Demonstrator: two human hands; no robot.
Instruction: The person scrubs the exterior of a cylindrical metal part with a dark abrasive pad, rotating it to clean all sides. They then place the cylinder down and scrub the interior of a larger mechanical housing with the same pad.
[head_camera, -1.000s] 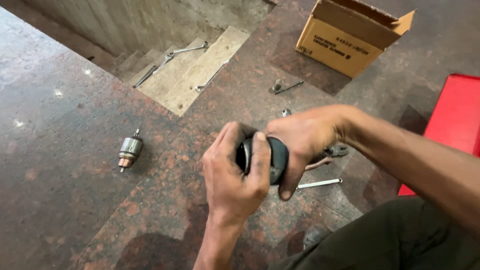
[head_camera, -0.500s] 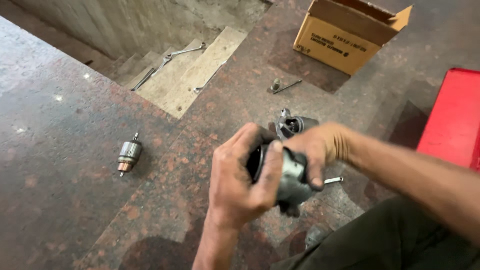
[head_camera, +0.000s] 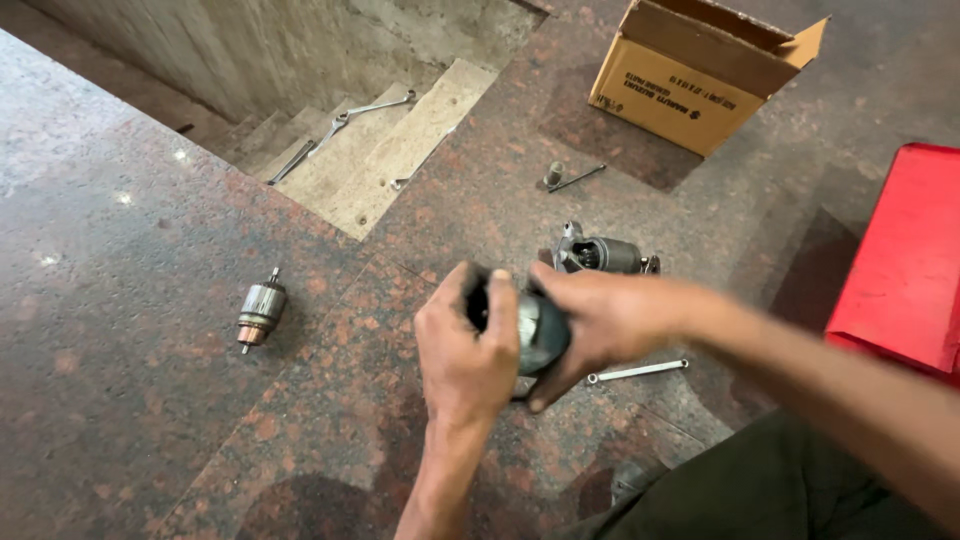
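Fingers of your left hand (head_camera: 468, 345) and right hand (head_camera: 598, 318) curl tightly around a dark cylindrical motor housing (head_camera: 537, 330), forearms converging above the granite floor (head_camera: 150, 300).

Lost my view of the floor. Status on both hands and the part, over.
Left hand and right hand both shut on dark cylindrical motor housing, held above stone floor. Armature lies apart, left. Long bolt beside right hand. Nothing blocking.

A dark grey, rounded cylindrical metal motor housing (head_camera: 535, 335) was held above the granite floor, gripped from both sides, its open end turned leftward.
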